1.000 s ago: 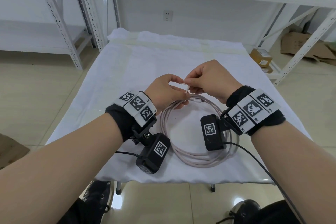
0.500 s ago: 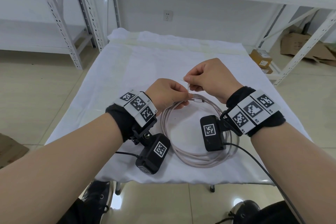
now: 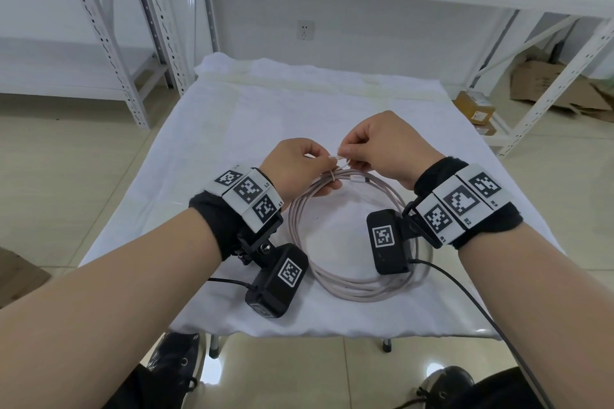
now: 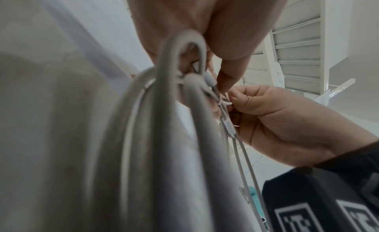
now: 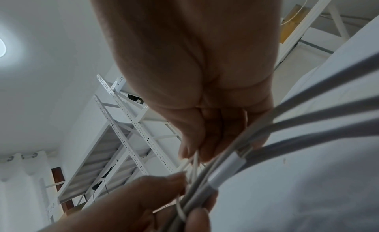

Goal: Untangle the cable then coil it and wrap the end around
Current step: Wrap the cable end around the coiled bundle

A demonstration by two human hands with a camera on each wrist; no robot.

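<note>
A pale pinkish-grey cable [image 3: 358, 289] lies coiled in a ring on the white cloth. My left hand [image 3: 319, 164] grips the coil's far side where the strands are bunched, with a thin white strand [image 3: 339, 159] looped round them. My right hand [image 3: 355, 151] pinches the free end of that thin strand [image 4: 224, 102] just above the bundle. A small white connector [image 3: 358, 180] lies along the coil, right of the left hand's fingers. In the right wrist view the connector [image 5: 227, 169] sits among the cable strands [image 5: 307, 127], below the pinching fingers.
The cloth-covered table [image 3: 232, 116] is small, its near edge just below my wrists. White metal shelving [image 3: 156, 26] stands behind it and to both sides. Cardboard boxes [image 3: 475, 108] lie on the floor at the right. Black leads hang from the wrist cameras.
Both hands stay at the coil's far side. The right hand lifted the thin strand a little, then came back down against the left hand's fingers. The coil has not moved.
</note>
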